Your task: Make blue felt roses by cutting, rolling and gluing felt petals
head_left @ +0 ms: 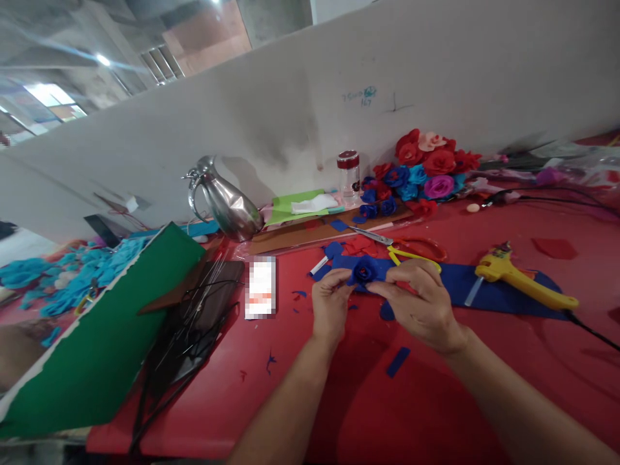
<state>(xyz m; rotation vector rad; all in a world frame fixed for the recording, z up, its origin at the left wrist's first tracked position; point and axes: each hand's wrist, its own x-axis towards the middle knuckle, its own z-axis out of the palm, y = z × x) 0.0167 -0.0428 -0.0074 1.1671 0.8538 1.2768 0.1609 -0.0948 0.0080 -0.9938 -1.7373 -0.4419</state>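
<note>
While the dark-blue, rose-shaped flower of thin sheet material (pixel 364 271) sat below right of the frame's centre, the left hand (pixel 331 294) pinched its left edge and the right hand (pixel 422 302) pinched its lower right edge. Correct handling probably required light, even fingertip pressure, applied at the base, with the rolled middle uncrushed. The yellow plastic glue gun (pixel 526 286), at right, was best kept clear.

Covered, blurred, cropped
Left hand (pixel 332 300) and right hand (pixel 422 305) partly cover the blue flower (pixel 364 270); a white rectangle (pixel 260 288) is pixelated; the black cord (pixel 595 332) runs off right.
</note>
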